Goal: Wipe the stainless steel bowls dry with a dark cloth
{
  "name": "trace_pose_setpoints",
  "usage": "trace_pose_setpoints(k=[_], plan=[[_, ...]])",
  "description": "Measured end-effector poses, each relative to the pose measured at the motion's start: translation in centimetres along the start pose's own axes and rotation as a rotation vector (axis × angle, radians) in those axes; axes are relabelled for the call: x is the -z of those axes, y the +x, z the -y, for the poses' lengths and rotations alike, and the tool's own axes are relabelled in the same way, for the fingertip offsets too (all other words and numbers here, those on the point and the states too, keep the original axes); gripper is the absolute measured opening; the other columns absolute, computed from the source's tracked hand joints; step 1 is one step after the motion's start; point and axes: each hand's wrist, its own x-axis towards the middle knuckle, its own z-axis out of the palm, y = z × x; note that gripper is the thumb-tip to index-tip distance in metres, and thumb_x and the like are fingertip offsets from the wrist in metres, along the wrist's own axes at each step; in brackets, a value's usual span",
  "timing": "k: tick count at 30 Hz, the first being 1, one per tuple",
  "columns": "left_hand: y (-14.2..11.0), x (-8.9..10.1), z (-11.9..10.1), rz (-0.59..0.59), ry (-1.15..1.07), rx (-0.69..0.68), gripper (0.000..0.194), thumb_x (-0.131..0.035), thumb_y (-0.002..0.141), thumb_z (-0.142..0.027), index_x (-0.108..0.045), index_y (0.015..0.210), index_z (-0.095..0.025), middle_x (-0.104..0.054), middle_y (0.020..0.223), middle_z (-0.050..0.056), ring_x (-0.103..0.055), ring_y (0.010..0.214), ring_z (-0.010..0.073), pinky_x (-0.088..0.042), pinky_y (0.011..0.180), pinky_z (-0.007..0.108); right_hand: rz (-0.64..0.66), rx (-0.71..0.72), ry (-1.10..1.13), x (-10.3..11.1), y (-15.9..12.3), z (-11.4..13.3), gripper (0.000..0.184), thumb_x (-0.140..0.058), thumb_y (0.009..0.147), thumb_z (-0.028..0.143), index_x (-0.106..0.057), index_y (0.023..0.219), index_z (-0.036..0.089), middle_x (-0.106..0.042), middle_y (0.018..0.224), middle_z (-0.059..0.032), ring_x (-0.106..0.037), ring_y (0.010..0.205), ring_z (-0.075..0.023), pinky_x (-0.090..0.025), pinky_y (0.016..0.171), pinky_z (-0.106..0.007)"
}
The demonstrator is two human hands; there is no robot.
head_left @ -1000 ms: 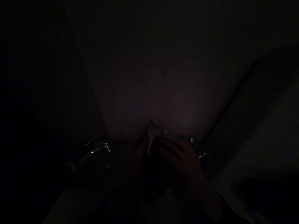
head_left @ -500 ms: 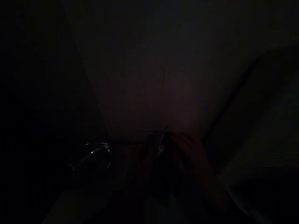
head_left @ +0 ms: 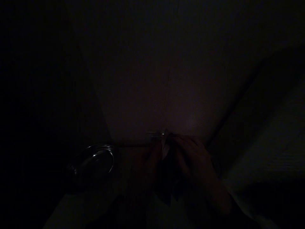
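Observation:
The scene is very dark. My left hand (head_left: 145,162) and my right hand (head_left: 195,162) are close together low in the middle of the view. Between them is a small pale object (head_left: 164,148), with a dark mass (head_left: 169,181) below it; I cannot tell what either is. A thin glint of metal (head_left: 156,134) shows just above the fingers. Both hands seem to be touching the pale object, but their grip is too dim to read.
A shiny round metal bowl (head_left: 95,162) sits to the left of my hands. A pale flat surface (head_left: 162,95) rises behind them. A light cloth-like area (head_left: 274,152) lies at the right.
My right hand has shifted right and now covers a second metal bowl that showed a second ago. The pale object shows less than before.

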Motion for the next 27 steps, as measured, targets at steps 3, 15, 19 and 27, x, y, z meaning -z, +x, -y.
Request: trace_pose_setpoints(k=[3, 15, 19, 27], plan=[[0.4, 0.3, 0.0, 0.008, -0.018, -0.005, 0.027, -0.067, 0.071, -0.045, -0.074, 0.079, -0.020, -0.074, 0.082, 0.004, -0.068, 0.082, 0.0225, -0.049, 0.068, 0.029, 0.030, 0.103, 0.027, 0.1, -0.2, 0.8, 0.029, -0.051, 0.088, 0.018, -0.061, 0.115, 0.013, -0.066, 0.118, -0.0108, -0.056, 0.101, -0.0263, -0.051, 0.079, -0.043], [0.7, 0.3, 0.0, 0.097, -0.091, -0.023, 0.023, -0.069, 0.068, -0.039, -0.075, 0.075, -0.018, -0.074, 0.075, 0.003, -0.068, 0.081, 0.0203, -0.051, 0.069, 0.025, 0.015, 0.133, 0.027, 0.0, -0.2, 1.3, 0.029, -0.052, 0.088, 0.018, -0.062, 0.115, 0.012, -0.067, 0.118, -0.0103, -0.055, 0.101, -0.0268, -0.051, 0.078, -0.043], [0.9, 0.4, 0.2, 0.098, -0.064, 0.006, 0.028, -0.070, 0.067, -0.044, -0.075, 0.075, -0.018, -0.074, 0.074, 0.004, -0.069, 0.075, 0.0208, -0.051, 0.063, 0.026, 0.006, 0.122, 0.051, 0.1, -0.1, 1.4, 0.028, -0.052, 0.089, 0.019, -0.062, 0.114, 0.013, -0.067, 0.118, -0.0084, -0.055, 0.102, -0.0257, -0.051, 0.080, -0.042], [1.2, 0.6, 0.8, 0.102, -0.016, -0.051, 0.027, -0.067, 0.071, -0.043, -0.075, 0.077, -0.018, -0.074, 0.074, 0.003, -0.068, 0.071, 0.0187, -0.049, 0.061, 0.025, 0.032, 0.136, 0.017, 0.0, -0.2, 1.5, 0.031, -0.051, 0.088, 0.017, -0.060, 0.117, 0.013, -0.065, 0.121, -0.0088, -0.055, 0.104, -0.0267, -0.050, 0.080, -0.044]])
